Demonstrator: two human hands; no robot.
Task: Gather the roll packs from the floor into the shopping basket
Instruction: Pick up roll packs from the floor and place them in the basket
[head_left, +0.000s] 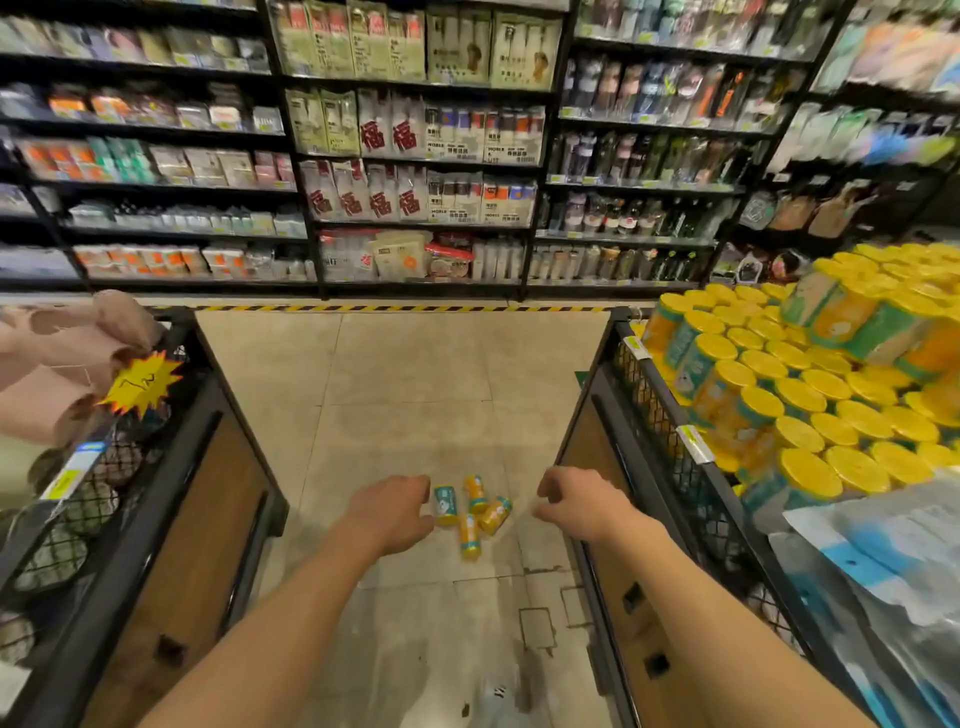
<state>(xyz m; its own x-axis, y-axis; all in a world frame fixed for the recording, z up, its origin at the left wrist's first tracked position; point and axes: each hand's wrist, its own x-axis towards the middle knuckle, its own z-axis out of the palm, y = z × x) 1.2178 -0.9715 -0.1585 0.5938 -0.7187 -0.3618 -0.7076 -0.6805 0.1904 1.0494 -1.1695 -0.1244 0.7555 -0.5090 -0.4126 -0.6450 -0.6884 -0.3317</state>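
Observation:
Several small roll packs (471, 512), yellow and teal cylinders, lie in a loose cluster on the tiled floor of the aisle. My left hand (392, 512) hangs just left of the cluster, fingers loosely curled, holding nothing. My right hand (579, 501) hovers to the right of the packs, fingers also loosely curled and empty. Both arms reach forward and down. No shopping basket shows in the head view.
A black wire display bin (675, 457) on the right is heaped with matching yellow-lidded packs. Another black bin (171, 415) on the left holds pink soft goods and a yellow price star. Stocked shelves (415, 156) close the aisle's far end behind a striped floor tape.

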